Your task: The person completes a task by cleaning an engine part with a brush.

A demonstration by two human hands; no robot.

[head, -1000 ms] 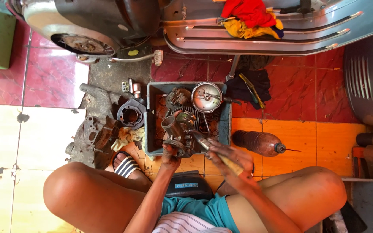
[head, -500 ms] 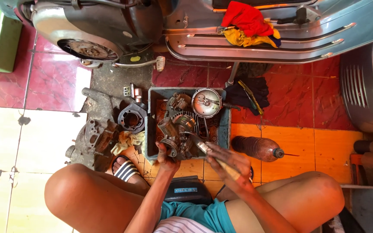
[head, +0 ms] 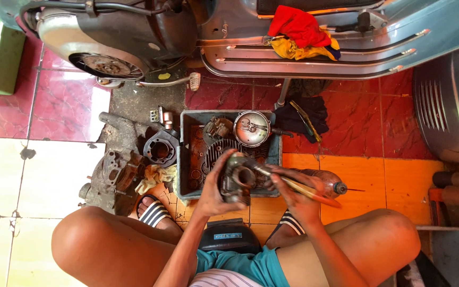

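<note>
Engine part now lifted closer to us over the tray

Our left hand (head: pixel 213 188) grips the engine part (head: pixel 236 183) tight; our right hand (head: pixel 293 194), closed around a screwdriver (head: pixel 293 185), has its tip in it, above the tray (head: pixel 183 159).

Left hand (head: pixel 212 192) grips carburetor (head: pixel 236 179) over grey parts tray (head: pixel 184 159). Right hand (head: pixel 297 197) works brush (head: pixel 293 185) into it. Round gauge (head: pixel 251 128) in tray, scooter (head: pixel 314 42) beyond it.
</note>
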